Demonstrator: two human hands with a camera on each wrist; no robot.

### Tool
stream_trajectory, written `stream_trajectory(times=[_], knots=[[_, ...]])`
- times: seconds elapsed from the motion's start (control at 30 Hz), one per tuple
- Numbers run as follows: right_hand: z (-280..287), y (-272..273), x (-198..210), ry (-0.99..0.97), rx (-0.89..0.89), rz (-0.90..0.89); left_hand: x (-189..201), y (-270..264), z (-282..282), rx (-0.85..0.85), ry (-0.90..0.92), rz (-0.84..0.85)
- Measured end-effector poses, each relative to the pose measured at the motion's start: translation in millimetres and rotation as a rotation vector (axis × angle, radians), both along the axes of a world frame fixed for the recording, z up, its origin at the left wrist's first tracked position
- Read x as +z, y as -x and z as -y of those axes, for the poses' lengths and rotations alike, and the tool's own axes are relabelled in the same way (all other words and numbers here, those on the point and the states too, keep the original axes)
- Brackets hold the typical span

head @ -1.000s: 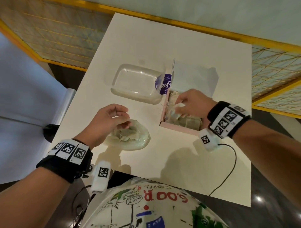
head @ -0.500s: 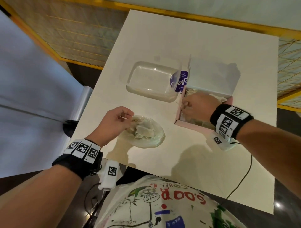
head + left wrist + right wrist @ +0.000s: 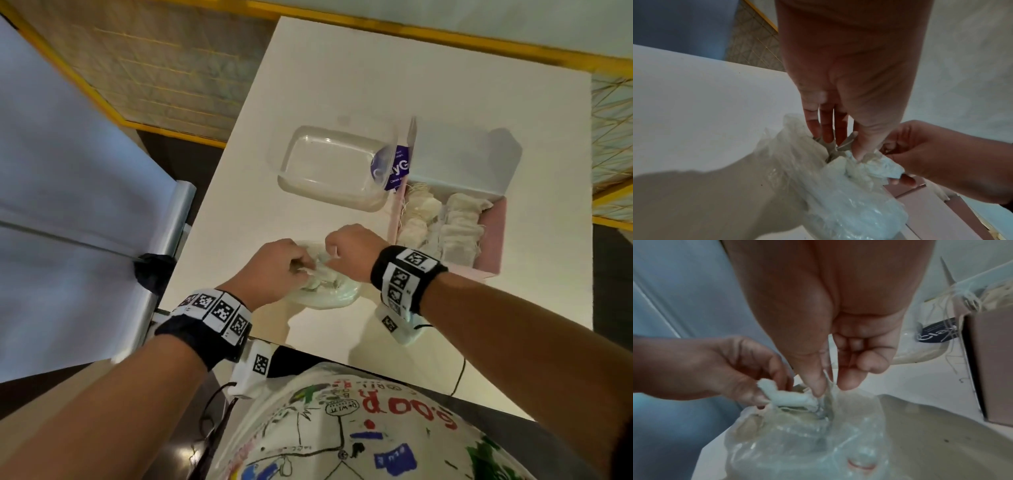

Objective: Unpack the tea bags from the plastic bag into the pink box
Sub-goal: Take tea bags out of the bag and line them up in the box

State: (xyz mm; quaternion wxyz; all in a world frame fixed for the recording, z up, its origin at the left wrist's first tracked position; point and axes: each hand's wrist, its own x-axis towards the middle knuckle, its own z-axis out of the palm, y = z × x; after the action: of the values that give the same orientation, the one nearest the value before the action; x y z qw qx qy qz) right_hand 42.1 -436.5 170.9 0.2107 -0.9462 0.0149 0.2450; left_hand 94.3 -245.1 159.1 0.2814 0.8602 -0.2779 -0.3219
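The clear plastic bag (image 3: pixel 325 294) lies on the white table (image 3: pixel 411 68) near its front edge, with tea bags inside. Both hands meet at its mouth. My left hand (image 3: pixel 305 270) pinches one end of a crumpled white tea bag (image 3: pixel 789 396) with its thumb, and its other fingers (image 3: pixel 826 133) reach into the bag (image 3: pixel 838 203). My right hand (image 3: pixel 329 253) pinches the other end of that tea bag (image 3: pixel 879 168) between thumb and forefinger. The pink box (image 3: pixel 493 240) stands open to the right, with several tea bags (image 3: pixel 455 219) in it.
An empty clear plastic tub (image 3: pixel 329 168) with a purple label (image 3: pixel 394 168) stands behind the bag, left of the box. The box's white lid (image 3: pixel 455 150) stands upright at the back. A black cable (image 3: pixel 459 377) trails over the table's front edge.
My right hand has left the pink box and come left to the mouth of the plastic bag. My left hand has stayed at the bag.
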Motion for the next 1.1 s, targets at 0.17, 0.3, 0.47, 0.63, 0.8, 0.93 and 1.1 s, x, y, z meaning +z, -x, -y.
stream_trajectory(times=[0.17, 0.3, 0.47, 0.63, 0.8, 0.93, 1.1], knots=[[1, -9, 9, -0.207, -0.199, 0.024, 5, -12, -8, 0.213, 0.131, -0.142], [-14, -9, 25, -0.654, -0.476, -0.086, 13, -24, -6, 0.352, 0.308, -0.354], [-14, -6, 21, -0.437, -0.368, 0.077, 18, -29, -3, 0.472, 0.369, -0.468], [0, 9, 22, -0.382, -0.429, 0.079, 2, -15, -6, -0.059, -0.093, 0.095], [5, 18, 31, -0.466, -0.523, 0.032, -10, -9, 3, -0.324, -0.29, 0.343], [6, 20, 39, -0.589, -0.593, -0.011, 6, -22, -1, -0.153, -0.058, 0.026], [-13, 12, 49, -0.77, -0.603, -0.052, 45, -35, 1, 0.216, 0.265, -0.533]])
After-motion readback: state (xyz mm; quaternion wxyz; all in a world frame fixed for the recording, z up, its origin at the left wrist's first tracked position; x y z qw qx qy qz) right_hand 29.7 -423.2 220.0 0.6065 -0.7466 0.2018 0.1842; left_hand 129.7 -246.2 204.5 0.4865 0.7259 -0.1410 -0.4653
